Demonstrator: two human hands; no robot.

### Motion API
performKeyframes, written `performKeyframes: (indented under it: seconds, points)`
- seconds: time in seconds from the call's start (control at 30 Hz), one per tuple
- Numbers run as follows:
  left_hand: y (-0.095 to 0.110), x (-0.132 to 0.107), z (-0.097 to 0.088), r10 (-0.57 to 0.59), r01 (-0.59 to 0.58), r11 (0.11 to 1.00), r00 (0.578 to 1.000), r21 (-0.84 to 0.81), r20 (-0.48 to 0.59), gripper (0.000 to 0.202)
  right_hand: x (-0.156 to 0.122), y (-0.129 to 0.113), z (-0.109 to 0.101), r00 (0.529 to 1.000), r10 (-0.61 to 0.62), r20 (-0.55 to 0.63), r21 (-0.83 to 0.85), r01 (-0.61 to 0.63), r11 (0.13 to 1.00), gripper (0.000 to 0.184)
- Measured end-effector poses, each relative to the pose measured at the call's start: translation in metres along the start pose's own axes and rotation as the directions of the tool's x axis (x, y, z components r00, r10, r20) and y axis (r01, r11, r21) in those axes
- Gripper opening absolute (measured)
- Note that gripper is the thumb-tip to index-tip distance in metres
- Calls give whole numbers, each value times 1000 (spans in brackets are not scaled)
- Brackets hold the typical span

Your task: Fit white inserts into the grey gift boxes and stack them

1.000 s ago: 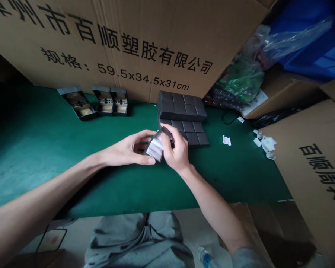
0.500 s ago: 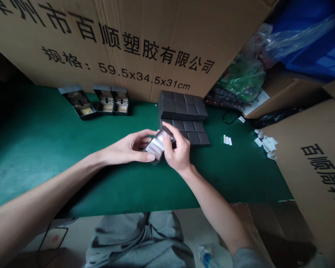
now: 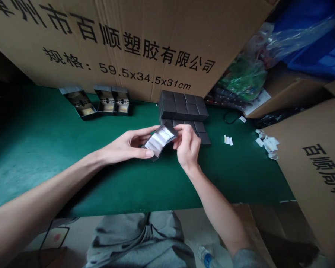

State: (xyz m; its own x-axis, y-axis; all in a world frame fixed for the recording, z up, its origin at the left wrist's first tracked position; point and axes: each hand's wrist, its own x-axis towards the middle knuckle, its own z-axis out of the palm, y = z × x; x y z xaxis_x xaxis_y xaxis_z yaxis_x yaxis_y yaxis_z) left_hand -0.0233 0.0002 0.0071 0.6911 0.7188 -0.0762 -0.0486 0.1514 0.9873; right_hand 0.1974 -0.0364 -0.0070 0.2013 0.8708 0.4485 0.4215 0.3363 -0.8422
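A small black jewelry box (image 3: 159,141) with its lid raised is held above the table, white lining and a printed white slip inside it. My left hand (image 3: 128,146) grips its left side, the thumb along the near edge. My right hand (image 3: 188,145) has curled fingers at the right edge of the lid; their tips are partly hidden. Just behind stands a stack of closed black boxes (image 3: 183,106). Three more boxes lie open at the back left, among them a tilted one (image 3: 85,111), with yellowish pieces inside.
A large cardboard carton (image 3: 123,48) backs the green table (image 3: 120,186). To the right are white paper slips (image 3: 228,140), a pile of small white pieces (image 3: 269,144), another carton (image 3: 318,160) and plastic bags (image 3: 245,78). A bottle (image 3: 206,257) is below the table edge.
My right hand has moved right, its thumb off the inside of the box and its fingers now at the lid edge. The printed slip in the lid shows. My left hand keeps its grip.
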Motion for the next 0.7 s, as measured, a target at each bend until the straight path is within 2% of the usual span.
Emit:
performKeyframes:
  seconds: [0.1,0.2,0.27,0.37,0.47,0.63,0.7]
  points:
    - [1,-1,-2,30,-30,999,999,19,-14,89,-2,-6,-1,981,145,131,148,-164,975,48]
    - [1,-1,-4,62,-62,998,998,-32,-7,82,-2,-15,0,938,214,272,246,-283,927,48]
    - [-1,0,-4,88,-86,992,996,-90,14,82,0,-18,-1,897,239,371,310,-362,879,46]
    - [-2,0,-3,87,-80,984,995,-156,41,82,3,-17,0,811,253,527,402,-501,767,41]
    - [-3,0,-3,59,-51,978,998,-205,31,80,4,-13,2,754,253,607,449,-587,673,42]
    - [-9,0,-3,14,7,970,996,-242,85,70,3,-12,3,779,237,581,496,-569,656,43]
    - [-10,0,-3,-5,40,970,990,-240,142,68,2,-13,2,765,212,608,494,-574,653,44]
